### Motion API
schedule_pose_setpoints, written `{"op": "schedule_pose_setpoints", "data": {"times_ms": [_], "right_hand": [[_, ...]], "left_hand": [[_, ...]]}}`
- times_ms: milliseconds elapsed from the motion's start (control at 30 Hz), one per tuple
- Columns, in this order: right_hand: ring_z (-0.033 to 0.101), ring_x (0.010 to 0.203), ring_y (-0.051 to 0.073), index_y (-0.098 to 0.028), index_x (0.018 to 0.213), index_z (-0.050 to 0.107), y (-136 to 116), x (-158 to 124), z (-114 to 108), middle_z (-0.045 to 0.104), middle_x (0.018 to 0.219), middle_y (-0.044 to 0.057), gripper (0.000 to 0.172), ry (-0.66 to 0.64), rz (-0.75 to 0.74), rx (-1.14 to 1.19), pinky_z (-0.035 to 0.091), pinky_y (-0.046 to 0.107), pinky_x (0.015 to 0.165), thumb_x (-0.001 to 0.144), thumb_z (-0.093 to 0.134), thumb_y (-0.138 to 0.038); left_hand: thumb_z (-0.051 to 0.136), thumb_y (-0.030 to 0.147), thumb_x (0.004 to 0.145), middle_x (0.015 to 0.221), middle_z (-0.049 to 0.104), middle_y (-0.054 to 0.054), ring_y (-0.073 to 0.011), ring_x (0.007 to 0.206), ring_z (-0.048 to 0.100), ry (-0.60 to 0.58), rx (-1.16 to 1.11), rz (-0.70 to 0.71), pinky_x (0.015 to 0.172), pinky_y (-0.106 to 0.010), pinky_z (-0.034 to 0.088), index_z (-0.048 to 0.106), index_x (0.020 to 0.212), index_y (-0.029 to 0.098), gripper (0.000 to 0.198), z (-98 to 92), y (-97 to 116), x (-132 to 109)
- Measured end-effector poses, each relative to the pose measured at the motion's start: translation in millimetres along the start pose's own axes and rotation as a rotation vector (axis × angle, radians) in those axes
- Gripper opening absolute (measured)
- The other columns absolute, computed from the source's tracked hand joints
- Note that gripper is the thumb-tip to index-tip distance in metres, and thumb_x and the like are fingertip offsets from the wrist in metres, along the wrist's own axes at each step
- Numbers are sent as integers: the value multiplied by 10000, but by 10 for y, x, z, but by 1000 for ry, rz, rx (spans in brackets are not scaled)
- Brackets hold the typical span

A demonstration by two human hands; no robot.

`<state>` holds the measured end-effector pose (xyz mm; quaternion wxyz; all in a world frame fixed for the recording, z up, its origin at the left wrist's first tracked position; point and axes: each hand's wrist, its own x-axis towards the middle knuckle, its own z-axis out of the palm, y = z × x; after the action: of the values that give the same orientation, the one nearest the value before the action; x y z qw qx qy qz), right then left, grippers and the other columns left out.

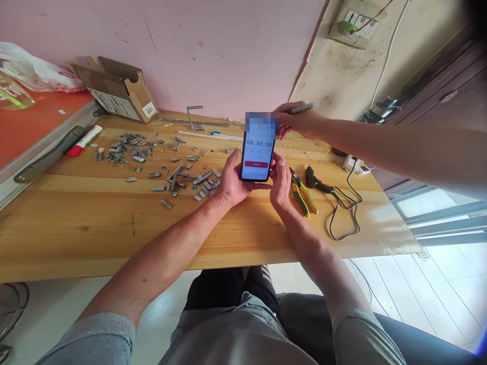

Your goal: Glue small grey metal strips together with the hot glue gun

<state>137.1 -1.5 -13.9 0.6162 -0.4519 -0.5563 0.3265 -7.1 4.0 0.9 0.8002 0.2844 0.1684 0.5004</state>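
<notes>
A smartphone (259, 152) is held upright over the wooden table, its screen towards me, showing 00:00:00 above a red button. My left hand (234, 183) grips its lower left edge, and my right hand (280, 182) wraps the lower right edge. From the right, another person's hand (300, 121) reaches in, touching the phone's upper right side, with a pen (303, 108) between its fingers. Just right of my right hand lie yellow-and-green pliers (303, 195). Left of my left hand, several small grey metal-looking pieces (205, 185) are scattered on the wood.
A black glue gun (317, 180) with a looped cord lies at the right. Further left are a heap of grey pieces (129, 148), a red-and-white marker (85, 140) and an open cardboard box (117, 94). A small bent frame (195, 117) stands near the wall. The table's front edge (152, 276) is close to my body.
</notes>
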Motion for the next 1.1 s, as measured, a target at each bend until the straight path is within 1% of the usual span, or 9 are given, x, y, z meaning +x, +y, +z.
{"op": "schedule_pose_setpoints", "data": {"times_ms": [133,300,400,533,600,667,800,933,1100], "right_hand": [[705,1069,221,-268,1327,646,-54,10,-9,703,1183,89,623,135,-53,12,616,397,956,1103,290,-728],[546,712,170,-274,985,575,-42,53,-17,538,807,-13,571,238,-29,18,517,317,721,1092,275,-749],[401,591,153,-279,773,438,-34,33,26,403,657,-51,569,170,7,29,417,306,597,1073,375,-759],[368,590,141,-278,697,408,-77,-65,80,404,621,-53,599,31,36,27,378,301,578,1008,532,-775],[394,611,141,-269,671,429,-125,-119,93,429,620,-46,610,-41,33,24,398,299,607,990,570,-770],[459,634,146,-260,672,475,-182,-160,108,484,630,-34,595,-128,35,30,441,298,640,1001,571,-747],[550,654,156,-254,673,498,-296,-169,153,569,646,-14,575,-285,46,25,506,297,679,1067,485,-672],[566,665,161,-250,680,540,-388,-101,144,599,664,-14,509,-371,27,-60,496,296,695,1068,523,-579],[635,818,185,-255,810,668,-434,-59,78,705,829,7,393,-415,1,-181,517,313,820,1067,544,-525]], "left_hand": [[386,801,1035,1294,801,-207,-383,1176,765,-58,12,-9,825,-495,681,785,1256,151,794,11,7,-23],[600,738,954,984,800,-149,-255,841,757,52,166,25,657,-353,621,814,1045,142,640,0,-89,10],[745,703,874,630,594,-19,-144,569,579,143,272,138,518,-254,473,718,736,170,551,-6,-151,9],[821,605,882,483,328,68,-60,415,267,254,344,244,418,-221,224,504,538,196,621,-44,-208,-36],[819,589,901,491,374,59,-65,426,282,290,377,286,417,-231,225,559,570,192,579,-55,-231,-67],[825,634,886,605,560,24,-95,516,446,293,393,333,475,-234,367,694,733,197,482,-36,-259,-102],[779,844,811,930,759,-73,-232,926,714,213,355,279,783,-331,615,771,1005,198,674,81,-328,-160],[786,830,799,907,755,-90,-325,1130,733,262,326,272,934,-414,651,742,945,199,650,141,-376,-156],[654,750,940,929,761,-62,-340,1188,721,262,426,349,989,-455,656,734,981,229,529,54,-404,-132]]}}
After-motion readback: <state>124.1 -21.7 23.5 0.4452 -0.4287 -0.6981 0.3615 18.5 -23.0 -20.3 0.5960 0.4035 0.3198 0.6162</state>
